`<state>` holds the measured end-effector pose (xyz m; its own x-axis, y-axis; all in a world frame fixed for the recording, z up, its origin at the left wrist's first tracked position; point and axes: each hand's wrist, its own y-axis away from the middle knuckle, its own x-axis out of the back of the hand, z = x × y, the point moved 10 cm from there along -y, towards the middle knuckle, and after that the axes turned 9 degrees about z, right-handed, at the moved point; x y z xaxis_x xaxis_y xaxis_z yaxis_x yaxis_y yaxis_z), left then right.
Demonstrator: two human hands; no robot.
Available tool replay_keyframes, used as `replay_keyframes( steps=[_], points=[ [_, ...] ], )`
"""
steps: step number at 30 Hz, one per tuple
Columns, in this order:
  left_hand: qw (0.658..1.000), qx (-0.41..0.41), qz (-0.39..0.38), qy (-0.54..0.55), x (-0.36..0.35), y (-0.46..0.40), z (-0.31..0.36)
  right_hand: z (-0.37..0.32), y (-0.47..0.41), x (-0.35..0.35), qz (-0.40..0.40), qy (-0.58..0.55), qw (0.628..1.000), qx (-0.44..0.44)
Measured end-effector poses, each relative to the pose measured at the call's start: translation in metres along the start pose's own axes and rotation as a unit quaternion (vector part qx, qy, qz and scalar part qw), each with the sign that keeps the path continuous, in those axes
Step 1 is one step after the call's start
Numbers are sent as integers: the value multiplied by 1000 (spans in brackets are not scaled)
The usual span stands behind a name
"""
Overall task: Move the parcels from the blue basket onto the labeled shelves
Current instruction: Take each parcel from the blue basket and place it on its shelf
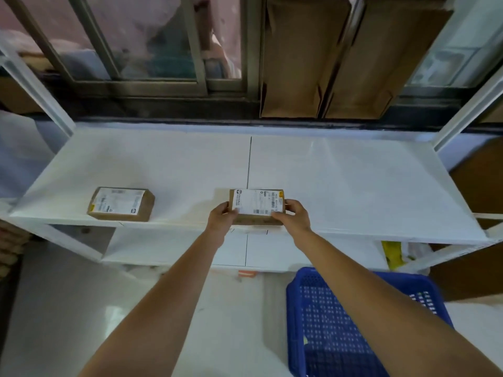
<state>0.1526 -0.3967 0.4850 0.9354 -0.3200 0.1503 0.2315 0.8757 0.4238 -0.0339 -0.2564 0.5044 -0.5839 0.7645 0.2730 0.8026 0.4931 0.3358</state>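
A small brown parcel (255, 204) with a white shipping label rests at the front edge of the white top shelf (353, 186), near its middle seam. My left hand (221, 217) grips its left end and my right hand (295, 214) grips its right end. A second brown labeled parcel (121, 204) lies flat on the same shelf further left, apart from my hands. The blue basket (296, 322) stands on the floor at the lower right, partly hidden by my right forearm; I cannot see any parcel inside it.
A lower white shelf (163, 246) sits beneath the top one. Tall brown cardboard pieces (304, 58) lean against the window behind the shelving. White uprights (35, 85) frame both ends. A yellow item (392, 254) lies behind the basket.
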Motion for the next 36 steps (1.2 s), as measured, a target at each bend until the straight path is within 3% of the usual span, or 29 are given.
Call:
replay_keyframes(
  steps=[24, 36],
  points=[
    [993, -32, 57, -97, 0, -26, -23, 28, -23, -21, -17, 65, 998, -16],
    [989, -49, 90, -104, 13, 18, 38, 3, 1, 73, 25, 76, 997, -7]
  ],
)
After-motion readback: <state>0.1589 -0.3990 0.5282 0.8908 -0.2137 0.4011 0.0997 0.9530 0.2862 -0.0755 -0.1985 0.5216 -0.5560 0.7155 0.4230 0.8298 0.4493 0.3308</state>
